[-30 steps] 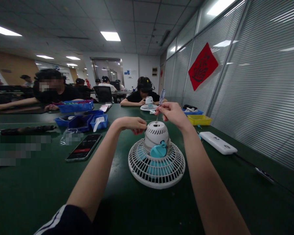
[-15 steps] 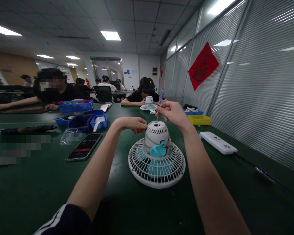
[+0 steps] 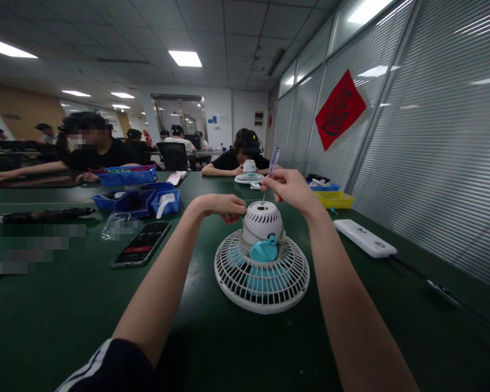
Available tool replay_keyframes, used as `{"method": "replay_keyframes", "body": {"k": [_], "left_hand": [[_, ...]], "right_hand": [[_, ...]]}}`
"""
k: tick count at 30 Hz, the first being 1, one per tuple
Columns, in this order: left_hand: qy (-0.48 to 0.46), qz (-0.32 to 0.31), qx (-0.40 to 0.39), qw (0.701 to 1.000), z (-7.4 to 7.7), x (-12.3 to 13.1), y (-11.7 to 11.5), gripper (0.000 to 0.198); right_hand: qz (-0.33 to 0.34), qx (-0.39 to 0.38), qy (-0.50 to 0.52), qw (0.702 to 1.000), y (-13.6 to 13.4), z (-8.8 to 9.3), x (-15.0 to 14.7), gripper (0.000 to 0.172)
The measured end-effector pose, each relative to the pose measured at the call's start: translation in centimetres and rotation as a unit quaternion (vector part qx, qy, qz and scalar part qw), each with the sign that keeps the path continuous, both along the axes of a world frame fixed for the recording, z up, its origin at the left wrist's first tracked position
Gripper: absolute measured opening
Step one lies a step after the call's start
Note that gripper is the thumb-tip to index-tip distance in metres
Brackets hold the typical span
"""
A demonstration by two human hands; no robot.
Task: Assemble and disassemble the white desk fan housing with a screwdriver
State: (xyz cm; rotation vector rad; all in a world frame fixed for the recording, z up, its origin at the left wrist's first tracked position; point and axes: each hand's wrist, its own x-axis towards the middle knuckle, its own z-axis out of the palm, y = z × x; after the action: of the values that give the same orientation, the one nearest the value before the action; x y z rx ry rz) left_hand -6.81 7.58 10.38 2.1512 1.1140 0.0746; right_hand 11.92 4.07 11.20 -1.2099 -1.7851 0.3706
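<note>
A small fan lies face down before me, its white motor housing on top and its white grille flat on the table. Blue blades show through the grille, and a turquoise round part sits at the housing's near side. My right hand is closed round a screwdriver with a clear purplish handle. Its shaft points down, slightly tilted, to the housing's top beside a dark opening. My left hand has curled fingers, with fingertips against the housing's upper left side; part of them is hidden.
Left of the fan lie a phone, a plastic bag, a dark power screwdriver and blue bins. On the right are a yellow bin and a white power bank with a cable. Across the table a person sits behind another fan.
The screwdriver's handle has tipped a little to the right with my right hand, its tip staying at the housing's top. My left hand and the fan look unchanged.
</note>
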Motion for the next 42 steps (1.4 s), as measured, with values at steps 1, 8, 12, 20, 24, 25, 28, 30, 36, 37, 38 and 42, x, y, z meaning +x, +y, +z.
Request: {"method": "replay_keyframes", "body": {"k": [1, 8, 12, 20, 24, 25, 28, 30, 36, 37, 38, 42], "left_hand": [[-0.001, -0.001, 0.001, 1.000, 0.0, 0.0, 0.0, 0.028], [-0.004, -0.011, -0.001, 1.000, 0.0, 0.1, 0.1, 0.028], [-0.004, -0.011, -0.001, 1.000, 0.0, 0.0, 0.1, 0.029], [0.004, -0.013, 0.004, 1.000, 0.0, 0.0, 0.1, 0.027], [0.003, -0.016, 0.008, 1.000, 0.1, 0.1, 0.0, 0.027], [0.004, -0.015, 0.010, 1.000, 0.1, 0.1, 0.0, 0.027], [0.010, -0.012, 0.016, 1.000, 0.2, 0.2, -0.1, 0.026], [0.014, -0.011, 0.018, 1.000, 0.2, 0.2, -0.1, 0.025], [0.015, -0.014, 0.013, 1.000, 0.1, 0.1, 0.1, 0.027], [0.012, -0.014, 0.012, 1.000, 0.1, 0.1, 0.0, 0.027], [0.009, -0.015, 0.012, 1.000, 0.1, 0.1, 0.0, 0.027], [0.002, -0.018, 0.012, 1.000, 0.1, 0.1, -0.1, 0.028]], "right_hand": [[-0.010, 0.006, -0.011, 1.000, -0.1, 0.0, 0.0, 0.015], [-0.009, 0.010, -0.001, 1.000, 0.0, -0.1, 0.0, 0.015], [-0.003, 0.004, 0.020, 1.000, 0.2, -0.2, 0.0, 0.014], [0.042, -0.007, 0.039, 0.998, 0.4, -0.2, -0.1, 0.012], [0.033, -0.005, 0.017, 0.999, -0.1, 0.0, -0.1, 0.014], [0.023, -0.002, 0.007, 1.000, -0.2, 0.1, 0.0, 0.014], [-0.023, 0.016, -0.033, 0.999, -0.6, 0.3, 0.3, 0.014], [-0.051, 0.026, -0.052, 0.997, -0.8, 0.4, 0.5, 0.015], [-0.018, 0.008, -0.009, 1.000, -0.8, 0.3, 0.3, 0.014], [-0.010, 0.004, 0.003, 1.000, -0.8, 0.3, 0.2, 0.014], [-0.009, 0.003, 0.012, 1.000, -0.8, 0.3, 0.1, 0.013], [-0.013, 0.006, 0.025, 1.000, -0.6, 0.2, -0.2, 0.011]]}}
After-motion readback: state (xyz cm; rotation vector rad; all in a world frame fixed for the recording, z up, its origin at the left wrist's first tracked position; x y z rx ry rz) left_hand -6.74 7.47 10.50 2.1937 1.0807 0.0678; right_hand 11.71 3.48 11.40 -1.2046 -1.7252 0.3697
